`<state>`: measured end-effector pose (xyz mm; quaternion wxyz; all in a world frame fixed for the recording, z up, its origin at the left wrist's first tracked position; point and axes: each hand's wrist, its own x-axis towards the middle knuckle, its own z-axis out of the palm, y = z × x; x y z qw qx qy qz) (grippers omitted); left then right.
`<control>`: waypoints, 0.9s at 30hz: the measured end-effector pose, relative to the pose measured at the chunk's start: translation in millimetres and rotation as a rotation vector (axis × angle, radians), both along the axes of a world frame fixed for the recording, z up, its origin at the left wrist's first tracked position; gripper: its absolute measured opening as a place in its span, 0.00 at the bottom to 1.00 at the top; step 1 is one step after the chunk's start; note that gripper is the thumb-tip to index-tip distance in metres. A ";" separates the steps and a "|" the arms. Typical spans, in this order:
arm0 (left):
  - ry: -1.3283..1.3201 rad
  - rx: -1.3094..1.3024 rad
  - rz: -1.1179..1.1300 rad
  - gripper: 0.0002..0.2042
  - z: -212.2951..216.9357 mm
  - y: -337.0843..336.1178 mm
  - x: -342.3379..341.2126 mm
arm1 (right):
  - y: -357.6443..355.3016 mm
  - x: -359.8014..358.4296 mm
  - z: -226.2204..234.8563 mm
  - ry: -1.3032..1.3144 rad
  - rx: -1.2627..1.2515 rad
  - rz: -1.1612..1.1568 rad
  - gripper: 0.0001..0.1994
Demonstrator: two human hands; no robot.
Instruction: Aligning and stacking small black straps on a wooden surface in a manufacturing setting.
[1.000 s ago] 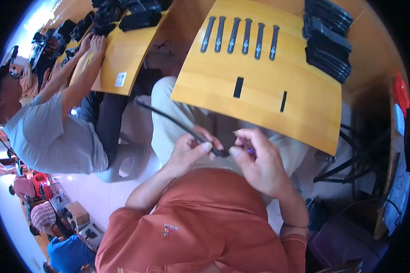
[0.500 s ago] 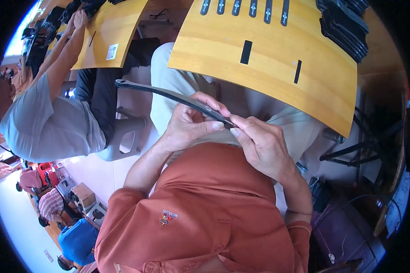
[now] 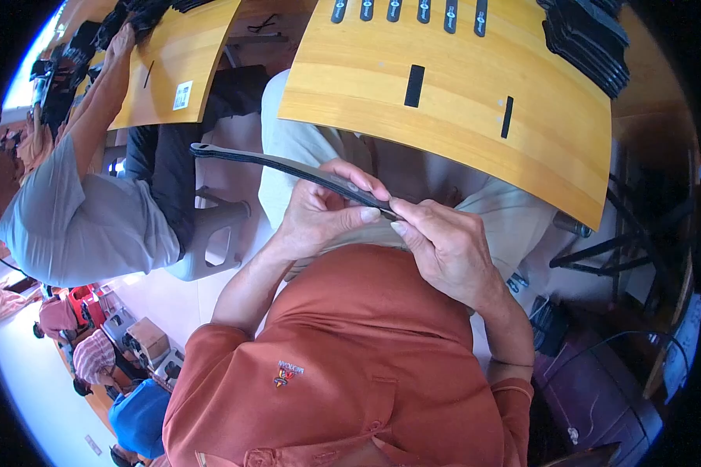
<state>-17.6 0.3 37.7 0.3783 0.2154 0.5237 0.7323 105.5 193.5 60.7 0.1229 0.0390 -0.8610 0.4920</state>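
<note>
In front of my belly I hold a long dark grey strap, layered at its edge, with a small hole at its rounded far-left end. My left hand is closed around it near its right end, the thumb below and the fingers behind. My right hand pinches the strap's right tip between thumb and fingers. What lies right under those fingertips is partly hidden. On the wooden table ahead, several short dark straps with light round marks lie in a row.
A black rectangular strip and a narrower black strip lie on the table. Stacked black pieces fill its far right corner. At left a co-worker in a grey shirt sits at another table. Black metal legs stand at right.
The view has shifted slightly, so the tables sit a little further left and up. Both hands keep their hold on the strap, which has hardly moved.
</note>
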 end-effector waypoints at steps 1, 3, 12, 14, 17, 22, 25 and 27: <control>-0.011 0.011 0.002 0.14 -1.2 0.4 -0.4 | 0.0 -0.6 -0.3 0.008 -0.001 -0.004 0.13; -0.024 0.020 0.004 0.14 -2.9 0.5 -0.7 | 0.2 -1.1 -2.1 0.000 0.014 -0.007 0.13; 0.038 -0.052 0.045 0.12 -6.0 -5.0 -0.1 | -4.3 -4.4 -7.4 0.039 0.219 -0.047 0.12; 0.121 -0.117 0.046 0.10 -3.5 -6.0 -2.1 | -5.9 -5.3 -7.2 0.039 0.246 -0.060 0.12; 0.159 -0.204 0.036 0.09 -0.9 -10.2 -6.0 | -7.2 -6.6 -7.3 0.039 0.253 -0.075 0.12; 0.247 -0.217 0.030 0.09 -3.3 -10.6 -8.0 | -7.1 -5.9 -6.3 0.010 0.260 -0.061 0.12; 0.330 -0.208 0.036 0.08 -4.7 -6.9 -5.6 | -6.9 -4.6 -9.6 0.008 0.245 -0.061 0.12; 0.363 -0.197 0.045 0.08 -4.4 -4.9 -5.4 | -8.9 -4.5 -8.6 -0.006 0.239 -0.071 0.11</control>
